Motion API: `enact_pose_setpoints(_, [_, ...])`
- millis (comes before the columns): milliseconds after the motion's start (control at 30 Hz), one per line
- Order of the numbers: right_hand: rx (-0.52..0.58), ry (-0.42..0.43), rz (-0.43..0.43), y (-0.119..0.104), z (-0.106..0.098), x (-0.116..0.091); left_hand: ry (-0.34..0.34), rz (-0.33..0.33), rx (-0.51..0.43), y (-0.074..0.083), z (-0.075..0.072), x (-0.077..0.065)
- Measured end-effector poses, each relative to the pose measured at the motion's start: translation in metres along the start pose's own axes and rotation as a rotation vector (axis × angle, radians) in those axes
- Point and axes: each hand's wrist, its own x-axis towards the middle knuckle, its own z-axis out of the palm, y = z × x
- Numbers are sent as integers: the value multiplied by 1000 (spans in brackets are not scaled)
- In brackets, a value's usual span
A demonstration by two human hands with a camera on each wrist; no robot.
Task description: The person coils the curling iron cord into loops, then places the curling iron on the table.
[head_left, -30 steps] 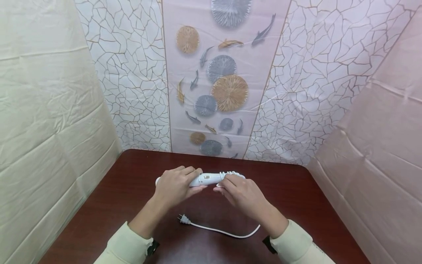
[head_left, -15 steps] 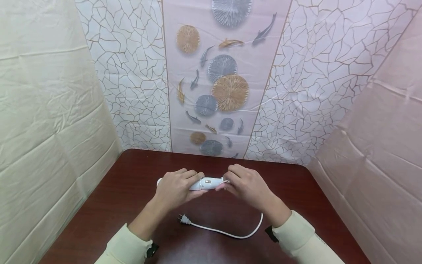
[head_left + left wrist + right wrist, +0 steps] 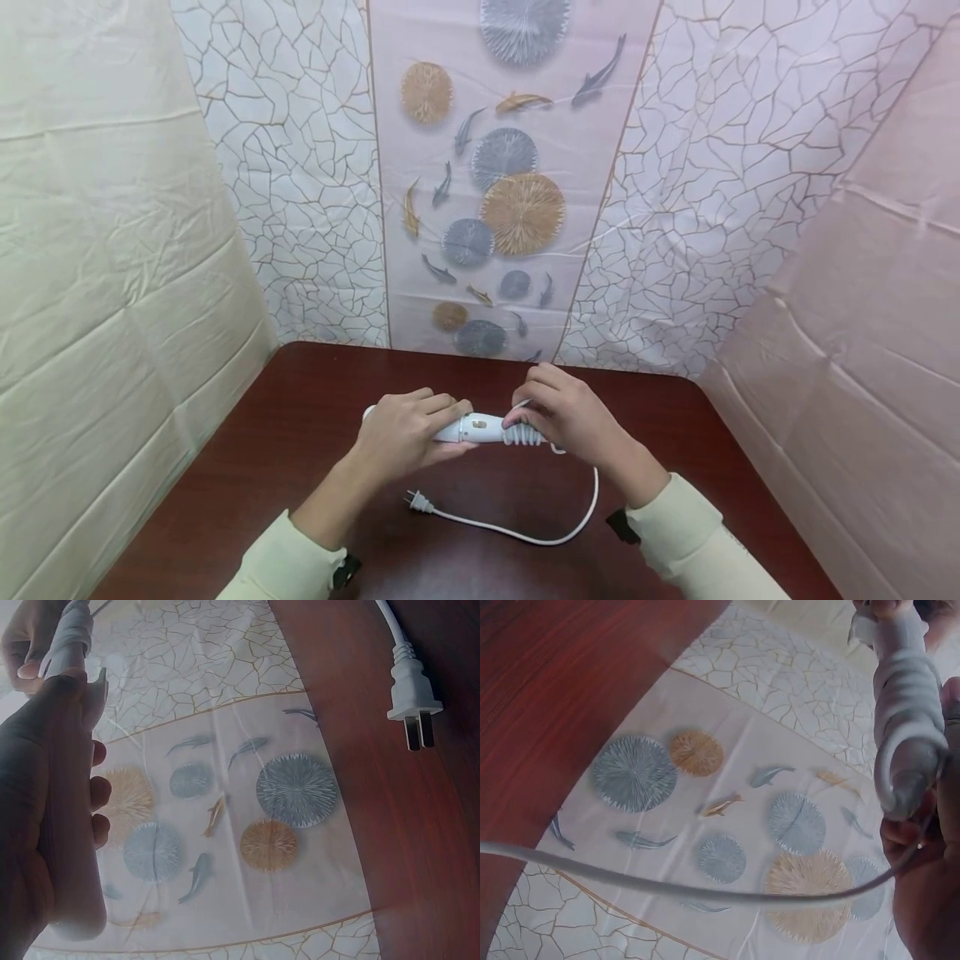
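My left hand (image 3: 401,429) grips the barrel of a white curling iron (image 3: 483,427), held crosswise above the table. A small gold switch shows on its body. In the left wrist view the barrel (image 3: 75,892) runs down to a rounded end, and a lever (image 3: 95,701) sticks out beside the thumb. Several turns of the white power cord (image 3: 523,434) wrap the handle at the right. There my right hand (image 3: 573,412) pinches the cord close to the coils. The right wrist view shows the wound handle (image 3: 909,697) and the loose cord (image 3: 705,894) trailing leftward from the fingers.
The two-pin plug (image 3: 420,502) lies on the dark red table (image 3: 315,500), in front of the hands. Its cord curves right and up toward the right hand. A patterned cloth (image 3: 480,208) hangs behind the table, and pale cloth walls (image 3: 862,333) flank it.
My right hand has moved round the handle with the cord, from its near side up over its far side. The left hand keeps its grip, and the iron has shifted slightly right and nearer.
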Motion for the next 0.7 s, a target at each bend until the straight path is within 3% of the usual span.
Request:
enact_pose_setpoints(133, [168,-13,21,10,-2,0,11,18,-20,1,-1,1])
enact_pose_setpoints(300, [379,-45,147,18,-5,-4,47,41,-36,2,-1,3])
enact_pose_setpoints(500, [507,-86,346,20,-1,-14,78,52,-59,4,-2,5])
enact_pose_setpoints(700, [589,-68,424,21,7,-25,109,24,-90,6,-6,11])
